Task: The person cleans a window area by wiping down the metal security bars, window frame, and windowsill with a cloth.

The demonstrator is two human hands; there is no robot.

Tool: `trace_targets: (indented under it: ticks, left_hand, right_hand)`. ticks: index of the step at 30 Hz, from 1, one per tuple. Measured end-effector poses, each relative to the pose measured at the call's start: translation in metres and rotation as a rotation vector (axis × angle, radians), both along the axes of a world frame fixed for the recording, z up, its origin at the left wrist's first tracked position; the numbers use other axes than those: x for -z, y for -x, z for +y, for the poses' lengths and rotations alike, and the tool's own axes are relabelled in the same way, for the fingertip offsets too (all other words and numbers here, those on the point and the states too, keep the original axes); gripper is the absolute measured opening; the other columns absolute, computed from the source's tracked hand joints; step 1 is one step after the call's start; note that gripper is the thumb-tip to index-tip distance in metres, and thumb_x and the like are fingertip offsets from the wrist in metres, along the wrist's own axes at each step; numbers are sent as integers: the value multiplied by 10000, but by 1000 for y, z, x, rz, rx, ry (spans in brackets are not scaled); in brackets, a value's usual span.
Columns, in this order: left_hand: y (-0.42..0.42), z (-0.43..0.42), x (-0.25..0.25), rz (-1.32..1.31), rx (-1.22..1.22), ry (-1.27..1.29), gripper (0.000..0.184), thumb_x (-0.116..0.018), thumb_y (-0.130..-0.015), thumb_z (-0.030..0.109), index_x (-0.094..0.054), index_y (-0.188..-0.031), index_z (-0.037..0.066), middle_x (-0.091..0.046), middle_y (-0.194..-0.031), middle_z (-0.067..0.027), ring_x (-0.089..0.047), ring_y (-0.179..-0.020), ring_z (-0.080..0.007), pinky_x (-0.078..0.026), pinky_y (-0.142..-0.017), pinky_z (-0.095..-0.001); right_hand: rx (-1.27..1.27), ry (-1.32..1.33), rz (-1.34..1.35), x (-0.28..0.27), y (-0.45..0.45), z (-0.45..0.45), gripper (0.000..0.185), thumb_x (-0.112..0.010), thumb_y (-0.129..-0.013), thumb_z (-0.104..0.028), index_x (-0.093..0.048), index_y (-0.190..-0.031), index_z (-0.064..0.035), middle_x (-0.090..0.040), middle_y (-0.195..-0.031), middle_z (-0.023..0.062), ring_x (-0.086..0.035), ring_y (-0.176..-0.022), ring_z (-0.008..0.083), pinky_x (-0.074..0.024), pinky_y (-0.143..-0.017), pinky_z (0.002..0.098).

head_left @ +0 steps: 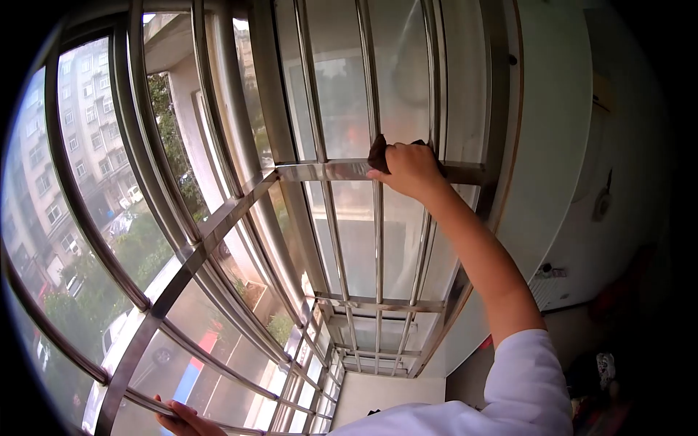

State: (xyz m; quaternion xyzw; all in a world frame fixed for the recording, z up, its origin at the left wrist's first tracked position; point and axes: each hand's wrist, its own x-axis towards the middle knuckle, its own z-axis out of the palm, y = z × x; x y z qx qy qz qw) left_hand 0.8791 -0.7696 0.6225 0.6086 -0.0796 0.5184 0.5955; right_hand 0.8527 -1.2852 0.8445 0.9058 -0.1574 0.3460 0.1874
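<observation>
My right hand (411,171) is closed around a dark brown cloth (378,154). It presses the cloth against a flat metal crossbar (327,171) of the window grille, where an upright bar (370,80) meets it. At the bottom left, my left hand (186,420) grips a round metal bar (243,430) of the same grille. Only its fingers and part of the hand are in view; the frame edge cuts off the rest.
Shiny bars and a diagonal flat rail (156,309) run across the left side. Behind the right-hand bars are hazy glass panes (396,240). Outside stand an apartment building (91,138), trees and parked cars. A pale wall panel (549,145) is at the right.
</observation>
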Motion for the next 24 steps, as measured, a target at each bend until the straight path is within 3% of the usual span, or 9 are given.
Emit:
trace_targets:
  ticks: [2, 5, 8, 10, 11, 14, 17, 21, 24]
  left_hand:
    - [0, 2, 3, 4, -1, -21, 331, -597, -907, 205, -459, -1041, -65, -414, -654, -60, -384, -565, -140, -342, -490, -290]
    - [6, -5, -8, 63, -13, -29, 368, -487, -971, 248, -455, -1261, 24, -333, -683, 43, -313, -609, -45, -269, -547, -207]
    - [12, -7, -11, 103, 11, -21, 375, -489, -969, 246, -449, -1267, 22, -341, -689, 42, -314, -614, -47, -273, -556, -204]
    - [10, -6, -10, 73, 46, -4, 385, -497, -966, 243, -440, -1273, 18, -358, -703, 43, -316, -615, -45, -274, -554, -200]
    - [13, -9, -11, 46, 87, 4, 388, -500, -964, 238, -435, -1275, 14, -368, -716, 44, -317, -617, -43, -273, -552, -200]
    - [15, -10, -10, 7, 117, 17, 377, -505, -961, 215, -434, -1264, 2, -395, -769, 38, -318, -624, -37, -271, -548, -193]
    - [18, -17, -13, 64, 92, 70, 326, -494, -964, 197, -456, -1227, 7, -411, -790, 30, -317, -625, -38, -268, -546, -186]
    - [12, -12, -7, 48, 78, 43, 381, -485, -965, 188, -403, -1254, -46, -406, -797, 22, -328, -622, -29, -299, -592, -160]
    - [16, -14, -11, 51, 117, 57, 392, -491, -962, 194, -395, -1258, -45, -412, -791, 22, -333, -622, -28, -310, -607, -164]
  right_hand:
    - [58, -195, 233, -32, 3, 2, 612, -647, -703, -617, -655, -726, -5, -657, -713, 128, -650, -700, 285, -508, -666, 362]
    - [-8, -172, 193, -15, 0, -6, 558, -657, -731, -563, -636, -686, -8, -641, -675, 124, -642, -668, 287, -501, -643, 377]
    - [6, 91, -112, 19, -2, 2, 393, -711, -736, -404, -613, -738, -23, -613, -704, 107, -614, -718, 278, -479, -711, 362]
    - [-94, 221, -352, 32, -2, 3, 307, -747, -693, -248, -576, -842, -42, -577, -802, 97, -566, -822, 266, -437, -802, 346]
    - [-97, 199, -383, 39, -2, 5, 408, -763, -638, -191, -552, -952, -40, -531, -884, 92, -517, -890, 256, -402, -871, 350]
    - [-250, 218, -601, 70, 0, 18, 463, -682, -675, -74, -540, -1105, 18, -511, -1199, 164, -485, -1113, 315, -366, -975, 403]
    - [-341, 154, -473, 108, -28, 8, 481, -588, -758, -67, -480, -1213, 42, -407, -1355, 158, -415, -1236, 319, -348, -1013, 449]
    - [-348, 291, -369, 88, -64, 35, 505, -485, -799, -35, -426, -1292, 56, -392, -1373, 161, -441, -1215, 281, -386, -976, 403]
    - [-256, 377, -454, 65, -92, 53, 468, -472, -840, -76, -416, -1273, 93, -445, -1274, 219, -487, -1123, 322, -391, -988, 416]
